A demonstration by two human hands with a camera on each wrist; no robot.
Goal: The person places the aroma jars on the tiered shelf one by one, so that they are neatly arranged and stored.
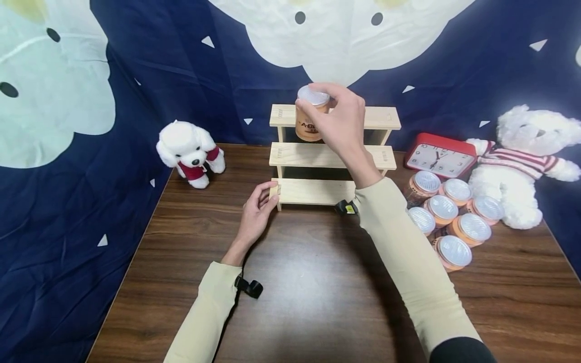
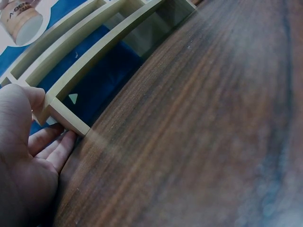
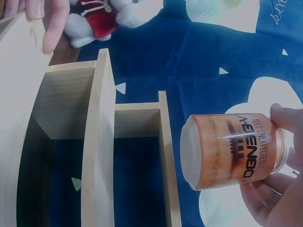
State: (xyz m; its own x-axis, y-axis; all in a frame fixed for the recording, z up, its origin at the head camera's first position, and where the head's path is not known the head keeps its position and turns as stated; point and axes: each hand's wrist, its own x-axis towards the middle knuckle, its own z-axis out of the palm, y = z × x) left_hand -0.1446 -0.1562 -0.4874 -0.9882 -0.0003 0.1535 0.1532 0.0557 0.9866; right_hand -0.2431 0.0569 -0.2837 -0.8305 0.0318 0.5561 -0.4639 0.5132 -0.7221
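Dark blue cloth [image 1: 150, 91], printed with big pale shapes and small white triangles, hangs along the far and left sides of your scene. Before you spreads a brown wood-grain table [image 1: 299, 282]. Your pale wooden rack [image 1: 313, 191], with three stepped tiers, stands at the table's far side, its lowest tier nearest you. A white plush bear [image 1: 517, 164] in a striped top sits at the far right, and a smaller white plush dog [image 1: 190, 151] in red is to the left of the rack. The red clock [image 1: 439, 159] stands between rack and bear, near the bear's arm.

Your right hand [image 1: 342, 118] grips a can round its lidded end, thumb on one side and fingers on the other. Your left hand [image 1: 257, 209] pinches the left end of the lowest tier. The held can [image 1: 308, 118], orange with dark lettering, is up by the left part of the top tier, apart from the wood. At least seven similar cans [image 1: 442, 207] cluster at right, near the clock.
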